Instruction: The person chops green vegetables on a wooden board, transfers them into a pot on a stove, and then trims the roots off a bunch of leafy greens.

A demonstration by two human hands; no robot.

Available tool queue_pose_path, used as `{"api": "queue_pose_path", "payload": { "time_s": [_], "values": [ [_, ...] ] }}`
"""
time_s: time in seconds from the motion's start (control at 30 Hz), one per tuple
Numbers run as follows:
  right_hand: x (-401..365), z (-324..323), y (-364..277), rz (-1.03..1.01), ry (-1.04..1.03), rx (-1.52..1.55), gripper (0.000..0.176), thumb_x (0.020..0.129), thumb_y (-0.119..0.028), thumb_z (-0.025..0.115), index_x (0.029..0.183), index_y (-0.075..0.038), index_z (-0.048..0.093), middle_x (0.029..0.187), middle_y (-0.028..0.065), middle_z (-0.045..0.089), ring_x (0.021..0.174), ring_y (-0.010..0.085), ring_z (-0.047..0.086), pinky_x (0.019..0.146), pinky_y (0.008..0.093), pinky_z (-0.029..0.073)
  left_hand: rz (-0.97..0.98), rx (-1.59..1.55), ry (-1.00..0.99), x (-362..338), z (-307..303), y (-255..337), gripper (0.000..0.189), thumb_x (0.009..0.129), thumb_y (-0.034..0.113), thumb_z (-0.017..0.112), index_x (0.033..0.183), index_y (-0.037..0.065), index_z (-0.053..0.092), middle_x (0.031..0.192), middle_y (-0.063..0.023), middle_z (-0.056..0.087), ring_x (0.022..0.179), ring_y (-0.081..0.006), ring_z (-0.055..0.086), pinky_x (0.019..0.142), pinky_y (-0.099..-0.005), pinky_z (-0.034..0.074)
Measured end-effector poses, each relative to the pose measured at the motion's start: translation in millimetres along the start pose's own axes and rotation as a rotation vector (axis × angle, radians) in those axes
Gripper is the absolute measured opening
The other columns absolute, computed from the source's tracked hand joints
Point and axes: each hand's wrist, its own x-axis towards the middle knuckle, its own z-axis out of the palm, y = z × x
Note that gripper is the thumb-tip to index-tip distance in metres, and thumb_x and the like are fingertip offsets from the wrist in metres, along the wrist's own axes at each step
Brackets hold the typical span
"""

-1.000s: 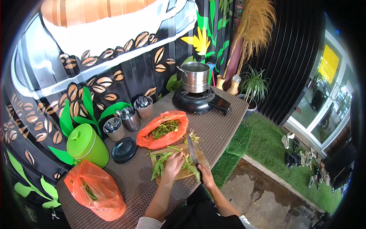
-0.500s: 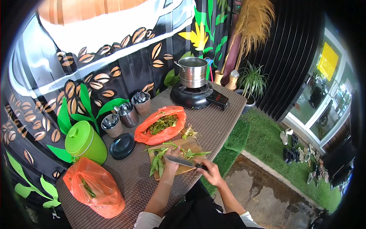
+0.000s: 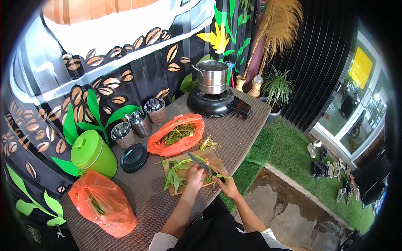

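Observation:
A wooden cutting board (image 3: 181, 191) lies near the table's front edge with leafy green stems (image 3: 173, 175) on its left part. My right hand (image 3: 226, 182) is closed around the handle of a knife (image 3: 200, 162), whose blade points up and to the left above the board. Close beside it, my left hand (image 3: 195, 176) has its fingers bent at the greens under the blade; they seem to grip some stems. An open orange bag (image 3: 161, 149) of cut greens sits behind the board, and a small bundle of pale roots (image 3: 209, 143) lies to the bag's right.
A pot (image 3: 211, 78) stands on a black portable stove (image 3: 205, 104) at the back. Cutlery holders (image 3: 139, 124), black plates (image 3: 134, 158), a green lidded container (image 3: 94, 153) and a second orange bag (image 3: 104, 205) are to the left. The table edge (image 3: 247, 159) runs on the right.
The knife has turned so its blade tip points more upward. My right hand has moved slightly left and down, and my left hand slightly right, so they are nearer each other.

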Motion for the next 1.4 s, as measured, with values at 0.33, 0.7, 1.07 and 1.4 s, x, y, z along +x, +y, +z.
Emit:
{"api": "queue_pose_path", "payload": {
  "time_s": [0.33, 0.7, 1.07, 1.4],
  "values": [
    [-8, 20, 11, 0.081, 0.128, 0.016, 0.038, 0.087, -0.018, 0.062, 0.124, -0.011, 0.055, 0.105, 0.0141, 0.064, 0.095, 0.0272, 0.063, 0.084, 0.034, 0.046, 0.022, -0.024, 0.031, -5, 5, -8, 0.026, 0.09, 0.0, 0.054, 0.116, 0.0, 0.051, 0.108, -0.0079, 0.059, 0.099, -0.0172, 0.059, 0.085, -0.0298, 0.051],
    [-8, 30, 8, 0.082, 0.19, -0.17, 0.035, 0.087, -0.01, 0.06, 0.122, -0.008, 0.055, 0.115, 0.0153, 0.062, 0.11, 0.0282, 0.059, 0.092, 0.0348, 0.045, 0.077, -0.082, 0.117, -5, 3, -23, 0.021, 0.09, -0.001, 0.053, 0.111, 0.0, 0.051, 0.105, -0.0084, 0.059, 0.096, -0.0172, 0.059, 0.084, -0.029, 0.05],
    [23, 37, 54, 0.228, 0.055, 0.302, 0.02, 0.096, -0.02, 0.05, 0.095, -0.002, 0.057, 0.079, 0.0035, 0.057, 0.068, 0.0127, 0.054, 0.063, 0.0248, 0.043, 0.143, 0.071, 0.326, -4, -11, -16, 0.019, 0.091, 0.009, 0.058, 0.109, 0.004, 0.059, 0.104, -0.0048, 0.063, 0.084, -0.0115, 0.058, 0.072, -0.0228, 0.046],
    [46, 22, 9, 0.503, -0.098, 0.582, 0.021, 0.097, -0.024, 0.045, 0.089, -0.006, 0.053, 0.06, -0.0034, 0.04, 0.049, 0.0061, 0.037, 0.045, 0.0215, 0.029, 0.155, 0.115, 0.355, -5, -26, 17, 0.016, 0.091, 0.018, 0.061, 0.103, 0.008, 0.057, 0.096, -0.0001, 0.058, 0.086, -0.0141, 0.055, 0.076, -0.0308, 0.047]
  ]
}}
